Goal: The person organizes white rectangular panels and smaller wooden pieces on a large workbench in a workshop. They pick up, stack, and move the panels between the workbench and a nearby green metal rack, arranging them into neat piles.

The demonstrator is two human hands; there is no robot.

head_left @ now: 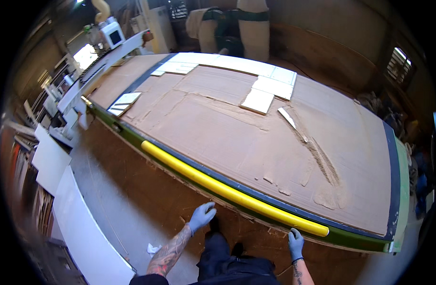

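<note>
Both my hands wear grey-blue gloves. My left hand [202,216] hangs in front of the machine bed's near side, fingers loosely stretched and holding nothing. My right hand [296,245] is just below the right end of a long yellow tube [232,192], its fingers pointing up toward it; whether they touch the bed's edge I cannot tell. The tube runs along the near green side of the large flat bed [218,152]. On the dusty brown bed top lie a thin white offcut strip [287,117], a white panel piece [257,101] and a smaller white piece [125,103].
Sawdust ridges [325,161] streak the bed top. White panels [227,62] line its far edge. A machine gantry [114,50] stands at the far left. Large white sheets [80,228] lean at the left. Dust bags [254,33] stand behind; a crumpled white scrap [153,249] lies on the floor.
</note>
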